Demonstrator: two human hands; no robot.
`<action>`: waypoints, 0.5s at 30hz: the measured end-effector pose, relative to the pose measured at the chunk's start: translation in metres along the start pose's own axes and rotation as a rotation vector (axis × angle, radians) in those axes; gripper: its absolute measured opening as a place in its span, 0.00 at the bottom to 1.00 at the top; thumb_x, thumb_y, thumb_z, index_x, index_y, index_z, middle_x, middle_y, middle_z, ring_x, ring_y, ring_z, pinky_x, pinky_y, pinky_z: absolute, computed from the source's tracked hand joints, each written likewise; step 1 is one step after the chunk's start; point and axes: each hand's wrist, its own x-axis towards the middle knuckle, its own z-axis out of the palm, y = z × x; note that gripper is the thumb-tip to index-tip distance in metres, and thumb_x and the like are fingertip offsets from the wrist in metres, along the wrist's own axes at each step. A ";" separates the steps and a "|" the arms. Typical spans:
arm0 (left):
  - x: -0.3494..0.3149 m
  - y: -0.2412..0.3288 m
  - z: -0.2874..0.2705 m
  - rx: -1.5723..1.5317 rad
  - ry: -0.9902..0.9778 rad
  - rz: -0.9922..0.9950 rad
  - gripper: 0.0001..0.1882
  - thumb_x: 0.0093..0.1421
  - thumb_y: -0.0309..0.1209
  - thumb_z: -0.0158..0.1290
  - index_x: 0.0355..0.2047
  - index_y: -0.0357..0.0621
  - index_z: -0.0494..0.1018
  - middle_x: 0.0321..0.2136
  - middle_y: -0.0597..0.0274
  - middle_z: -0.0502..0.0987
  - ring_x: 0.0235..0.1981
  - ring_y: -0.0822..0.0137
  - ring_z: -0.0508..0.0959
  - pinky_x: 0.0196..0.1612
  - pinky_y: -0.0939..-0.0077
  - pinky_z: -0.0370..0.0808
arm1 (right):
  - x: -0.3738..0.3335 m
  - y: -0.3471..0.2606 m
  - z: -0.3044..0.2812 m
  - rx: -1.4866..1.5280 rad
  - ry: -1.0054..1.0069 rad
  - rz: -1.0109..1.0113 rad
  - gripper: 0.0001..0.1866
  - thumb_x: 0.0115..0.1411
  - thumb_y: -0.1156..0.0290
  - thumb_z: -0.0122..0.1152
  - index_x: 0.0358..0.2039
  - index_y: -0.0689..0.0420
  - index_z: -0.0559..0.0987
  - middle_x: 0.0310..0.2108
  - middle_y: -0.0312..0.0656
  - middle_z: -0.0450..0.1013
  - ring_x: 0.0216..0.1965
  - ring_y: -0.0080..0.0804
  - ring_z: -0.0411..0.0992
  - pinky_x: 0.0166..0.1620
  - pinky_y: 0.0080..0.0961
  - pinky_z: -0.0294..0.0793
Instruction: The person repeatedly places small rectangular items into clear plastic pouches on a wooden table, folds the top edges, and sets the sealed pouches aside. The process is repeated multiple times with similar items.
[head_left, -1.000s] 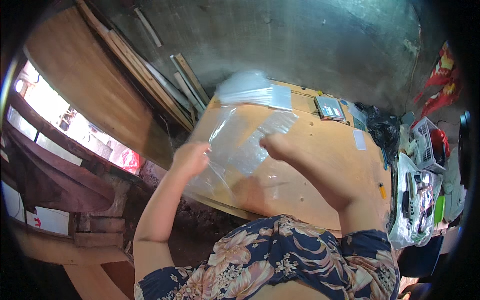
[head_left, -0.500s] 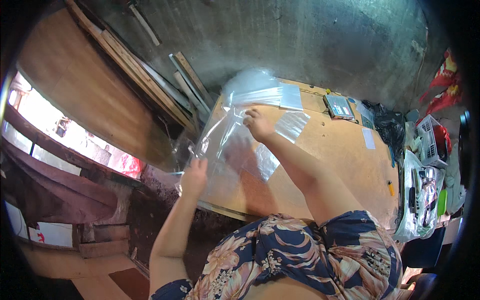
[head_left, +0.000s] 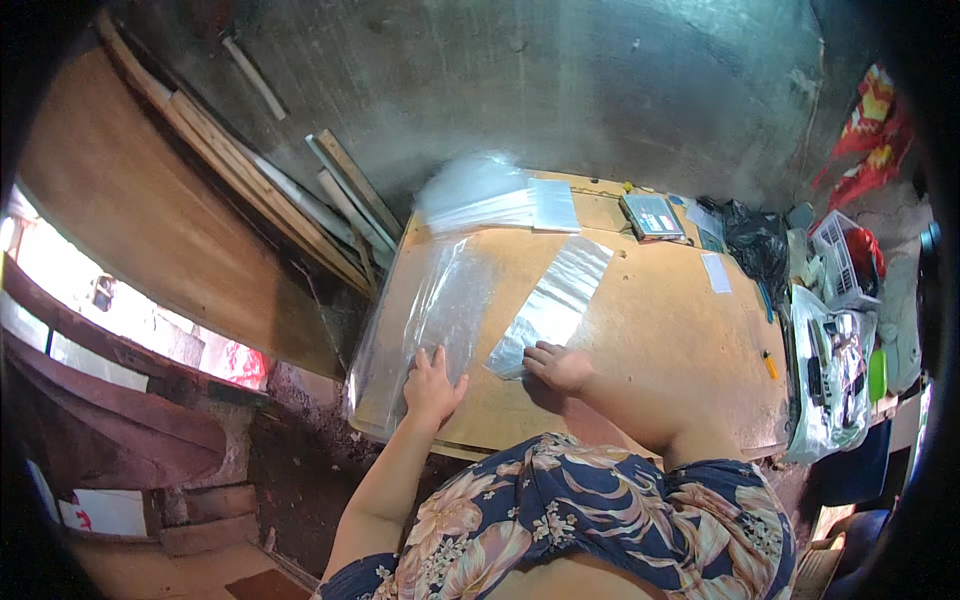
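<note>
A wide clear plastic sheet [head_left: 440,290] lies on the left part of the wooden table [head_left: 660,330], its surface creased and glossy. On its near end my left hand [head_left: 435,388] rests with the fingers spread. To the right lies a narrower stack of shiny plastic film [head_left: 560,300], slanting away from me. My right hand [head_left: 562,368] is at the near right end of this film, fingers bent and close together on its edge. How much film is between them is hidden.
At the table's back are piled clear plastic bags [head_left: 480,200] and a flat silvery packet [head_left: 553,205]. A small scale-like device [head_left: 653,217], a black plastic bag [head_left: 755,250], a white card [head_left: 716,272] and a yellow cutter [head_left: 770,365] lie rightward. Wooden boards [head_left: 350,190] lean at left.
The clear sheet, held up between both hands before, now lies flat on the table. My left hand has opened onto it; my right hand has come nearer to me, onto the shiny film.
</note>
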 end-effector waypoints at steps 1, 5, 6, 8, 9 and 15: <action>-0.002 0.003 0.000 -0.036 0.037 0.045 0.34 0.55 0.47 0.53 0.59 0.44 0.62 0.58 0.43 0.60 0.47 0.44 0.73 0.45 0.55 0.73 | 0.000 0.000 0.002 -0.004 0.000 0.021 0.15 0.56 0.69 0.50 0.44 0.54 0.72 0.51 0.41 0.69 0.53 0.41 0.67 0.48 0.35 0.74; -0.012 0.023 0.010 -0.321 -0.131 0.101 0.31 0.55 0.50 0.52 0.54 0.42 0.67 0.54 0.47 0.67 0.47 0.49 0.74 0.47 0.56 0.72 | 0.001 0.004 -0.005 0.366 0.103 0.384 0.10 0.56 0.72 0.50 0.39 0.58 0.74 0.42 0.43 0.75 0.42 0.45 0.74 0.43 0.28 0.75; -0.016 0.032 0.014 -0.411 -0.240 0.081 0.30 0.56 0.50 0.52 0.52 0.42 0.68 0.52 0.48 0.69 0.47 0.50 0.74 0.47 0.56 0.71 | 0.000 0.003 -0.010 0.496 0.124 0.544 0.10 0.57 0.73 0.50 0.39 0.59 0.75 0.40 0.45 0.75 0.40 0.46 0.74 0.42 0.27 0.75; -0.026 0.056 0.023 -0.755 -0.378 0.033 0.29 0.60 0.50 0.48 0.55 0.43 0.65 0.46 0.53 0.72 0.44 0.59 0.75 0.43 0.63 0.73 | 0.003 -0.002 -0.025 0.787 0.165 0.618 0.16 0.60 0.75 0.49 0.48 0.62 0.74 0.39 0.46 0.77 0.40 0.42 0.75 0.43 0.27 0.75; -0.028 0.069 0.025 -0.930 -0.490 -0.058 0.29 0.62 0.50 0.46 0.56 0.43 0.63 0.44 0.56 0.74 0.43 0.63 0.76 0.42 0.66 0.74 | 0.001 -0.012 -0.033 1.026 0.200 0.639 0.17 0.60 0.76 0.49 0.50 0.63 0.73 0.40 0.45 0.76 0.41 0.39 0.75 0.43 0.28 0.75; -0.039 0.122 0.008 -1.531 -0.381 0.142 0.23 0.70 0.45 0.35 0.51 0.38 0.66 0.40 0.57 0.75 0.39 0.68 0.76 0.43 0.74 0.75 | -0.031 -0.053 -0.094 1.243 0.147 0.545 0.15 0.59 0.79 0.53 0.47 0.61 0.76 0.36 0.44 0.77 0.37 0.28 0.76 0.40 0.26 0.76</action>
